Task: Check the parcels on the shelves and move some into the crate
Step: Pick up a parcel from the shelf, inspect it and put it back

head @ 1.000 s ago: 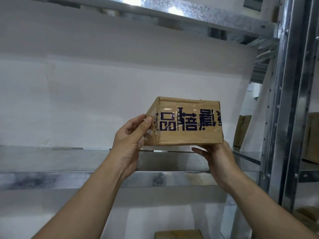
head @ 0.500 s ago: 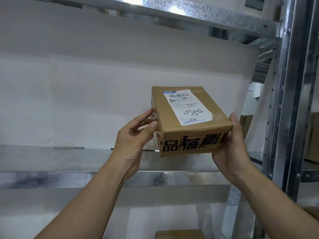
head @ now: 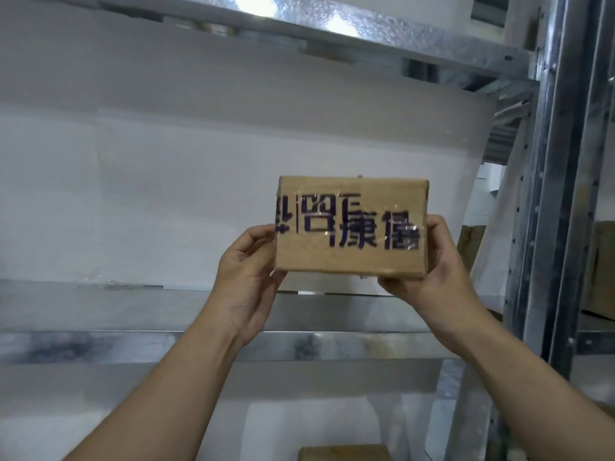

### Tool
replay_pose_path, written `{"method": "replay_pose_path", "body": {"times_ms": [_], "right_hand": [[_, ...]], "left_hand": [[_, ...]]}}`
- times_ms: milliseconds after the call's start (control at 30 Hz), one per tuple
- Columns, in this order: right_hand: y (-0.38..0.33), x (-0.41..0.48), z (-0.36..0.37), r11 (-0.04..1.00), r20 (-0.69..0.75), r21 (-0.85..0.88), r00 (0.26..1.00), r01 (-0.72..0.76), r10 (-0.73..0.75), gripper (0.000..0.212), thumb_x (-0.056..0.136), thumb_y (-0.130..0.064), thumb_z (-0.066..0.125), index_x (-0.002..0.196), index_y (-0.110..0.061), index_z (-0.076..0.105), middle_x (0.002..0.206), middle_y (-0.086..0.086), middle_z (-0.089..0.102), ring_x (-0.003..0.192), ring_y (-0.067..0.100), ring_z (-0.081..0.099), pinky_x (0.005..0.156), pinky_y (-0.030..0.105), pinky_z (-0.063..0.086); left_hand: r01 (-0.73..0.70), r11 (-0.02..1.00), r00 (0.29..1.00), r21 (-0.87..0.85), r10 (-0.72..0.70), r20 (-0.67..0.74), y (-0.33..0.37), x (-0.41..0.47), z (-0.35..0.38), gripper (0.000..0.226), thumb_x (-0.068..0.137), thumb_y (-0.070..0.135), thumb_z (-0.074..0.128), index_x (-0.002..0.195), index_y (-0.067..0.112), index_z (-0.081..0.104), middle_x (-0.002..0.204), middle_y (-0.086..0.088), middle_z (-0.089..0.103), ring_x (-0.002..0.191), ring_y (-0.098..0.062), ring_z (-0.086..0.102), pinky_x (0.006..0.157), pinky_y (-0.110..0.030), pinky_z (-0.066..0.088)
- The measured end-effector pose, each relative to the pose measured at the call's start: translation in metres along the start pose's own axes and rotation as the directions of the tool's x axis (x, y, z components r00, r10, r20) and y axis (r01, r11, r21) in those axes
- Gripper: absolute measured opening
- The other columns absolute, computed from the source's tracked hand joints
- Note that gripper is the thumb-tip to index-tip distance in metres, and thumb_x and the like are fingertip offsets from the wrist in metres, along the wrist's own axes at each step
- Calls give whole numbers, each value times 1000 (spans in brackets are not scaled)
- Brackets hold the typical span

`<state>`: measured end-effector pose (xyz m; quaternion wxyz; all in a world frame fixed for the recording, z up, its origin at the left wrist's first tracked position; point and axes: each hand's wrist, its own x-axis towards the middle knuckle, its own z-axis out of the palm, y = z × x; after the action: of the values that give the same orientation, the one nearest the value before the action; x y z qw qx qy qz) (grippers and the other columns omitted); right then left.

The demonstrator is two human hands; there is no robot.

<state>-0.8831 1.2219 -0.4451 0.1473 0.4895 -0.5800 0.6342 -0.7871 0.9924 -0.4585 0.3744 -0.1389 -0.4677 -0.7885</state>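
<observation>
I hold a small brown cardboard parcel in the air in front of a metal shelf. Its taped face with dark printed characters is turned towards me; the white label is out of sight. My left hand grips its left end, thumb on the front edge. My right hand grips the right end and cups the lower right corner. No crate is in view.
A steel upright stands just right of my right hand. More brown boxes sit on the neighbouring rack to the right. Another parcel lies on the lower shelf. A white wall panel backs the shelf.
I turned the parcel in both hands: the labelled top face seen half a second ago has rotated away, and a printed, taped face now faces me. The parcel stayed at about the same height.
</observation>
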Motion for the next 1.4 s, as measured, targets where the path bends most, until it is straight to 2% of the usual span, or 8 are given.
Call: {"method": "replay_pose_path", "body": {"times_ms": [167,400,533,733,867,1067,1200,1400], "right_hand": [[1,-9,4,991,33,-130,999,-26,30,70,79,11,86,125,-28,51,123,-5,70,122,15,67,102,37,59],[3,-8,-3,993,-11,-119,1000,-14,13,85,68,7,94,128,-30,46,123,-11,70,118,8,68,96,25,60],[16,-6,4,982,-24,157,994,-106,111,109,57,-20,105,148,-21,45,138,1,69,130,24,66,103,43,59],[18,-9,40,918,167,297,961,-263,222,109,59,-32,100,151,-31,42,142,-1,69,131,26,67,102,52,59],[20,7,23,869,-22,408,949,-279,315,146,48,-69,97,164,-39,15,148,9,63,127,30,68,105,54,56],[32,17,5,932,56,229,960,-281,275,57,95,-32,71,147,-39,50,128,1,76,121,26,72,109,58,53],[42,16,7,930,61,240,961,-277,271,69,85,-25,73,148,-39,48,126,2,77,117,25,74,93,38,63],[48,15,5,934,64,207,956,-293,286,75,83,-23,80,149,-39,47,125,4,77,115,24,75,98,41,61]], "left_hand": [[-16,1000,1000,5,16,2,-1,1,1,30,98,-4,61,127,3,63,121,-22,70,110,-35,65,106,-47,52],[-54,992,998,116,58,-32,1,-1,4,24,95,16,76,119,17,71,121,-2,77,120,-18,67,105,-33,53],[-13,985,999,172,8,35,2,-1,3,108,47,78,92,140,32,64,145,6,66,144,-15,52,125,-45,28],[-94,959,980,266,42,194,-4,-7,8,80,77,28,85,148,26,48,137,-4,71,128,-28,67,104,-50,55],[-36,987,995,160,21,94,-2,-5,7,66,79,18,72,142,23,55,129,-7,75,115,-30,74,81,-46,64],[69,934,993,351,-100,71,-7,3,1,87,67,25,84,148,38,53,126,-13,75,110,-35,76,94,-56,61],[103,927,989,360,-133,61,-8,4,1,77,73,23,79,145,37,55,121,-8,78,108,-32,77,93,-53,61],[124,917,987,380,-152,46,-8,2,2,74,74,23,78,143,35,56,116,-6,80,107,-33,77,90,-49,61]]}}
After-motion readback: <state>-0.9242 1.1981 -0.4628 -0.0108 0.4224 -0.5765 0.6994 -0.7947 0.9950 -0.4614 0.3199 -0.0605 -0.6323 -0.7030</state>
